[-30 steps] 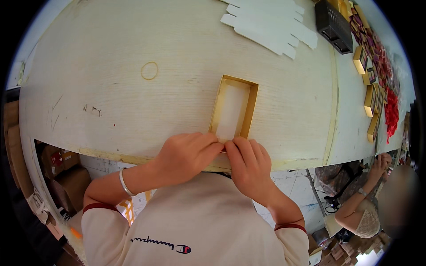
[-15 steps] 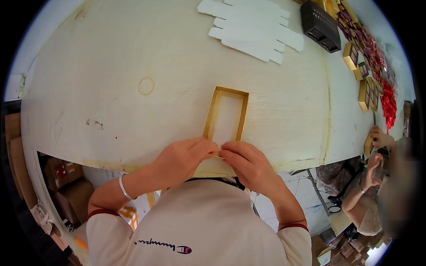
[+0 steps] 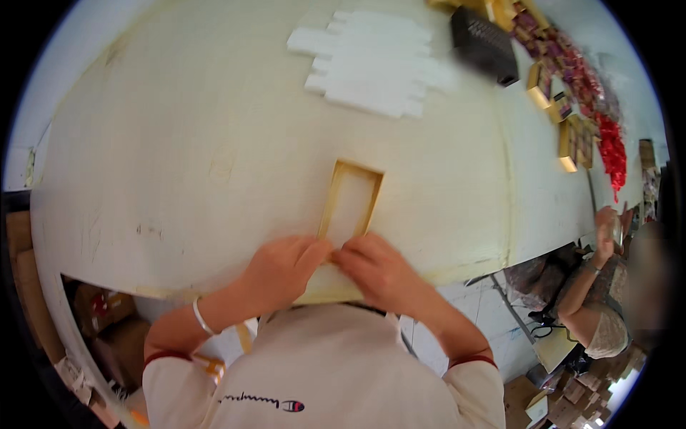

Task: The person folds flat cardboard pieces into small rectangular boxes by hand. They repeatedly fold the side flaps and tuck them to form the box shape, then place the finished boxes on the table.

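Observation:
A shallow, open gold cardboard tray, rectangular and pale inside, lies near the table's front edge with its long sides running away from me. My left hand pinches its near end from the left, thumb and fingers closed around the short wall. On the same wall, slightly to the right, the curled fingers of my right hand are closed too. Both hands almost meet at the middle and cover most of that near wall. Slight blur hides the exact fingertip contact.
A stack of white flat die-cut card blanks lies farther back. Beyond it, at right, are a black box, several small gold boxes and red shredded filler. At far right sits a co-worker, whose hands are raised.
The whole view has shifted, so the table's contents appear farther left and the tray lower. My hands keep hold of the tray's near end. The co-worker's hands have come together.

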`<action>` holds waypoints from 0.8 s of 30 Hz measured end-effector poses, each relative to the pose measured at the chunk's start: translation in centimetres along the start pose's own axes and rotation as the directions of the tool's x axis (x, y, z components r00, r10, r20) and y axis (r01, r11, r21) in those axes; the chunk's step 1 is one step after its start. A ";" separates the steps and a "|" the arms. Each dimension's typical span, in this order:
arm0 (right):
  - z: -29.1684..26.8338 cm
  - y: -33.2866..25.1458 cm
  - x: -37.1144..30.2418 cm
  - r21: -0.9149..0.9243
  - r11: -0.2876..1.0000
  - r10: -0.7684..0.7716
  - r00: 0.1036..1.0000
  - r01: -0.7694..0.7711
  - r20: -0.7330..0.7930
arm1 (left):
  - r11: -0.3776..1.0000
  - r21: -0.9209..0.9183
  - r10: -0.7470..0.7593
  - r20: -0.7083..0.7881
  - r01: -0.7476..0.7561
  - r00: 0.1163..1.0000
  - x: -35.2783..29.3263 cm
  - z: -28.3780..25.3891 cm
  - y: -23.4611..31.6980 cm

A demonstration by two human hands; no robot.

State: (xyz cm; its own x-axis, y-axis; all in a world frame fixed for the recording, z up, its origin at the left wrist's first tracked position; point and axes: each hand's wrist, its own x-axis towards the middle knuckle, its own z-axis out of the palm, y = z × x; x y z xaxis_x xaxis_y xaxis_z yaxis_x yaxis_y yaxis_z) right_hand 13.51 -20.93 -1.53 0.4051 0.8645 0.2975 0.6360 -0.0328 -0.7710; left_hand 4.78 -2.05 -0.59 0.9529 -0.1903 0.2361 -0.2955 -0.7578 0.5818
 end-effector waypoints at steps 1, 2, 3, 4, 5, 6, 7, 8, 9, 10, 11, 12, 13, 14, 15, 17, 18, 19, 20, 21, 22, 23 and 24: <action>-0.1 0.3 0.0 -0.017 0.999 -0.039 0.999 0.038 -0.008 | 1.000 0.002 0.010 0.001 -0.010 1.000 0.0 -0.2 0.0; -0.2 0.1 0.2 -0.034 0.999 -0.036 0.999 0.036 -0.017 | 1.000 0.017 -0.001 0.025 0.001 1.000 -0.1 -0.3 0.0; -0.3 0.0 0.2 -0.062 0.998 -0.034 0.999 0.034 0.000 | 0.999 -0.017 -0.031 0.044 0.032 0.999 -0.1 -0.4 0.1; -0.5 -0.1 0.1 -0.089 0.996 -0.028 0.999 0.030 0.020 | 0.996 -0.053 -0.061 0.064 0.065 0.996 -0.2 -0.5 0.3; -1.0 -0.2 0.0 -0.115 0.993 -0.020 0.999 0.025 0.040 | 0.991 -0.089 -0.091 0.089 0.099 0.992 0.0 -0.7 0.4; -1.9 -0.6 -0.1 -0.152 0.988 -0.002 0.993 0.020 0.117 | 0.986 -0.140 -0.086 0.080 0.096 0.993 0.3 -1.2 0.6; -3.1 -0.8 0.0 -0.166 0.986 0.009 0.991 0.013 0.134 | 0.977 -0.191 -0.086 0.076 0.099 0.993 0.5 -2.0 0.9; -4.7 -1.1 0.2 -0.180 0.984 0.022 0.988 0.006 0.150 | 0.965 -0.242 -0.088 0.073 0.103 0.993 0.6 -2.4 1.0; -6.2 -1.4 0.5 -0.188 0.982 0.027 0.985 0.006 0.172 | 0.960 -0.260 -0.111 0.000 0.107 0.994 -0.1 -2.1 0.3; -8.4 -1.7 0.9 -0.284 0.958 -0.013 0.995 0.042 0.102 | 0.953 -0.283 -0.133 -0.068 0.109 0.989 -1.2 -1.6 -0.5; -11.0 -1.1 1.5 -0.399 0.914 -0.032 0.993 0.074 0.111 | 0.946 -0.299 -0.168 -0.140 0.120 0.976 -2.1 -1.1 -1.0; -13.4 1.1 1.5 -0.592 0.802 -0.088 0.996 0.079 0.014 | 0.946 -0.281 -0.209 -0.147 0.162 0.967 -2.1 -0.8 -0.9; -17.5 2.5 2.9 -0.722 0.692 -0.123 0.982 -0.017 -0.141 | 0.961 -0.244 -0.173 -0.162 0.131 0.971 -2.0 -0.5 -1.0; -22.7 3.2 4.6 -0.793 0.598 -0.109 0.968 -0.118 -0.226 | 0.973 -0.216 -0.125 -0.174 0.086 0.977 -2.0 -0.1 -1.1; -26.7 2.2 6.8 -0.833 0.454 -0.059 0.922 -0.316 -0.382 | 0.981 -0.188 -0.091 -0.177 0.057 0.980 -2.0 0.1 -1.2; -32.8 2.1 10.7 -0.757 0.448 0.085 0.866 -0.476 -0.494 | 0.983 -0.168 -0.103 -0.160 0.076 0.982 -1.8 -0.1 -0.9; -33.3 1.4 12.3 -0.794 0.272 0.083 0.836 -0.543 -0.543 | 0.985 -0.149 -0.107 -0.159 0.083 0.982 -1.3 -0.4 -1.0; -32.2 2.5 12.9 -0.724 0.495 0.067 0.852 -0.480 -0.519 | 0.984 -0.159 -0.108 -0.161 0.082 0.981 -1.1 -0.4 -1.1; -30.1 4.2 14.0 -0.612 0.695 0.041 0.870 -0.377 -0.491 | 0.983 -0.163 -0.116 -0.168 0.089 0.979 -1.4 -0.4 -1.1; -25.8 4.1 14.9 -0.580 0.750 0.094 0.919 -0.318 -0.383 | 0.980 -0.166 -0.137 -0.173 0.108 0.975 -1.6 -0.4 -1.0; -23.5 8.3 14.5 -0.608 0.775 0.046 0.976 -0.169 -0.213 | 0.981 -0.171 -0.118 -0.167 0.089 0.979 -1.1 -0.3 -0.9; -19.0 8.5 14.8 -0.685 0.720 0.070 0.994 -0.108 -0.083 | 0.982 -0.156 -0.132 -0.174 0.105 0.976 -1.3 -0.6 -0.7; -15.7 10.0 14.4 -0.707 0.706 0.110 0.993 -0.051 0.038 | 0.983 -0.151 -0.129 -0.169 0.104 0.977 -1.2 -0.6 -0.6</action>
State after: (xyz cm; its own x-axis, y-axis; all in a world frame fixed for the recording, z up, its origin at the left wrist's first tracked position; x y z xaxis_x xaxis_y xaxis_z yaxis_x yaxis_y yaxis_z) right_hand 36.05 -16.68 3.93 0.4474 0.8740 0.1896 0.8922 -0.4217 -0.1615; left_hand 3.82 -0.99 -0.77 0.9577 0.0178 0.2874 -0.2018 -0.6702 0.7142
